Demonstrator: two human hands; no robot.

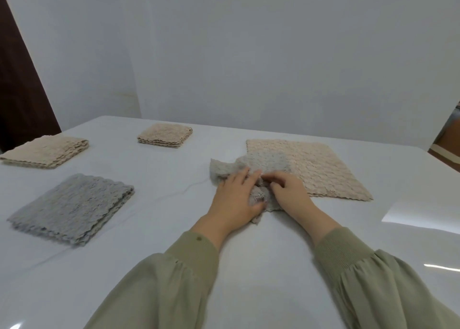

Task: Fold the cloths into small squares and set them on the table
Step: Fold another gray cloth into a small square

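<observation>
A crumpled grey cloth (224, 170) lies bunched at the table's middle, partly over the near left corner of a flat beige cloth (321, 167). My left hand (236, 199) grips the bunched grey fabric from the left, thumb tucked under a fold. My right hand (290, 191) rests on it from the right, fingers curled into the cloth. Three folded squares lie to the left: a grey one (74, 206) nearest, a beige one (47, 152) at the far left, and a smaller beige one (165, 135) further back.
The white table (249, 266) runs up to a pale wall behind. A dark door edge (22, 92) stands at the far left. Glare marks the table's right side, and its right edge drops away near the frame's border.
</observation>
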